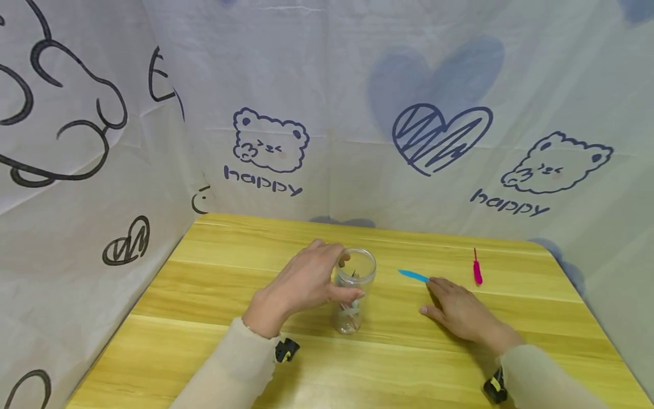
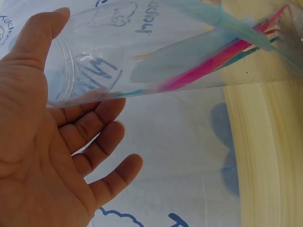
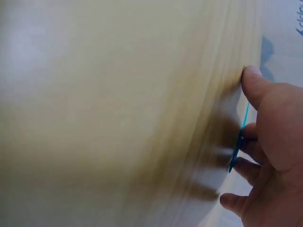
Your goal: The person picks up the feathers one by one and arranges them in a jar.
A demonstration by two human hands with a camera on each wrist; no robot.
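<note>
My left hand point(image 1: 305, 278) holds a tall clear plastic jar point(image 1: 365, 289) near its rim, thumb on the near side and fingers around the far side. The jar stands upright on the table. Inside it, the left wrist view shows a pink stick-like tool point(image 2: 203, 68), a pale blue blade-shaped one point(image 2: 222, 19) and thin teal pieces. To the right, my right hand point(image 1: 462, 311) rests on the table with its fingers over the handle end of a blue plastic knife-like tool point(image 1: 413, 276). Its thumb lies apart on the tabletop. The hand hides part of that handle.
A pink tool with a thin shaft point(image 1: 477, 274) lies on the wooden table point(image 1: 409, 369), beyond and right of my right hand. White cloth point(image 1: 357, 170) printed with bears and hearts hangs behind the table and along its left side.
</note>
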